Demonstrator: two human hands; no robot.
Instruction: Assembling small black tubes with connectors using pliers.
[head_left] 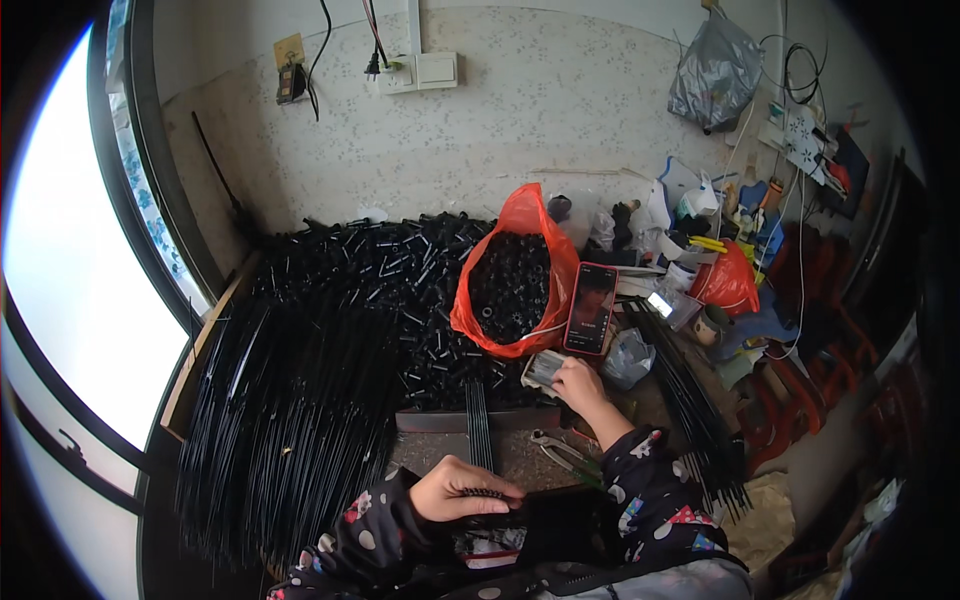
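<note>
My left hand (465, 490) is at the lower middle, its fingers curled over a row of small dark ribbed pieces (484, 493); their kind is unclear. Just beyond it, a few thin black rods (478, 425) stretch away toward a heap of short black tubes (400, 270). Farther right, my right hand (580, 385) dips its closed fingertips into a small pale box (543, 369) with grey contents. What those fingertips hold, if anything, is hidden. Behind the box stands an orange-red plastic bag (462, 305), filled with small black ring-shaped parts (510, 285).
A phone (590, 310) leans upright beside the bag. Pliers (565, 455) lie nearer me. Long black rods (290, 430) cover the left side, and another bundle (690, 400) lies at right. Clutter and a red bag (727, 280) fill the far right; a window (70, 230) is at left.
</note>
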